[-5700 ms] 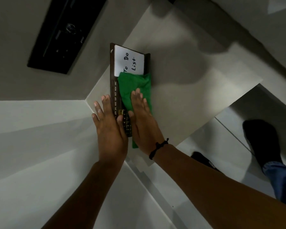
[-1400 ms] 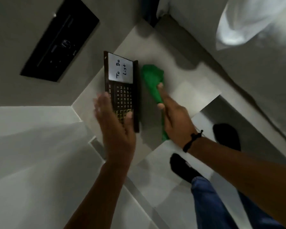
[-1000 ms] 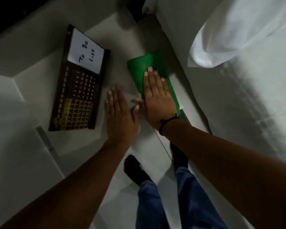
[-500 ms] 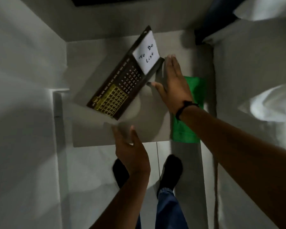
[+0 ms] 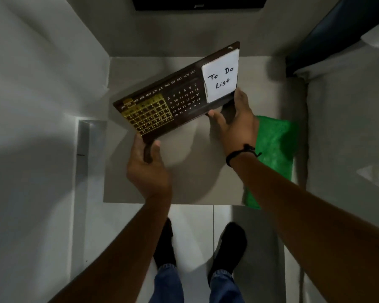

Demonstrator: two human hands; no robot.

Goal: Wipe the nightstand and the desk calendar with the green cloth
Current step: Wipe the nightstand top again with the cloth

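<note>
Calendar [image 5: 179, 95]: lifted off the nightstand, held in the air above its rear half, face up toward the camera; dark board with a gold date grid at the left end and a white "To Do List" note [image 5: 221, 78] at the right end.
Long axis: slanted, low at the near-left corner, high at the far-right corner.
Left hand [image 5: 148, 169]: clenched around the near-left corner, thumb on top, fingers beneath.
Right hand [image 5: 235, 125]: grasping the lower right edge just under the note, thumb along the front, fingers behind.
Cloth [image 5: 276, 149]: green, lying flat along the right edge of the nightstand, one end hanging over the front edge; in neither hand, just right of the right wrist.
Nearer hand: right, almost touching the cloth; left well apart from it.
Nightstand [image 5: 184, 171]: pale top, bare under the raised calendar.
Next move, as a judgement: right hand would have to let go of the calendar to reach the cloth, leaving the left to hold it alone.
Surroundings: bed [image 5: 348, 127] at right, tiled floor [image 5: 195, 226] and feet below.
</note>
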